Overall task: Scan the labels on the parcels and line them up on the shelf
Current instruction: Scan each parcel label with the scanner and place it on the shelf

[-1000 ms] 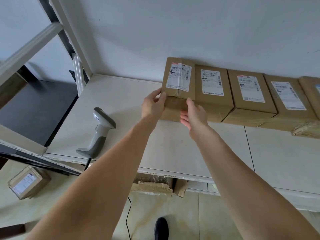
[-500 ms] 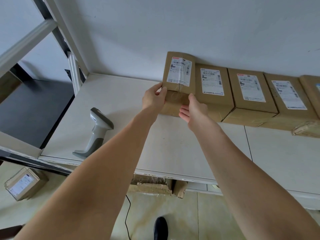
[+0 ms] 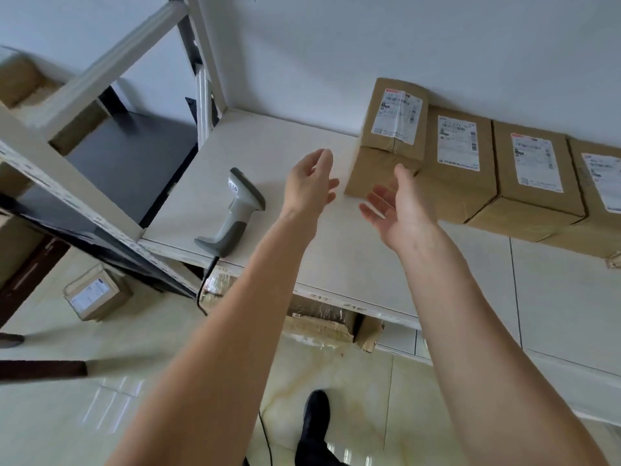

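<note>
A brown cardboard parcel [image 3: 383, 159] with a white label stands at the left end of a row of labelled parcels [image 3: 458, 169] against the wall on the white shelf [image 3: 265, 149]. My left hand [image 3: 311, 183] hovers just left of it, fingers relaxed, holding nothing. My right hand [image 3: 398, 206] is in front of it, palm up and fingers spread, a little apart from the box. A grey handheld scanner [image 3: 235, 210] lies on the shelf to the left of my left hand, with its cable running over the front edge.
Another labelled parcel [image 3: 95, 294] sits on the tiled floor at lower left. A metal rack frame [image 3: 111, 65] stands at left. Torn cardboard [image 3: 319, 324] lies under the shelf edge. My shoe [image 3: 314, 422] is on the floor below.
Both hands have let go of the leftmost parcel and pulled back toward me. The parcel now stands against the wall at the end of the row.
</note>
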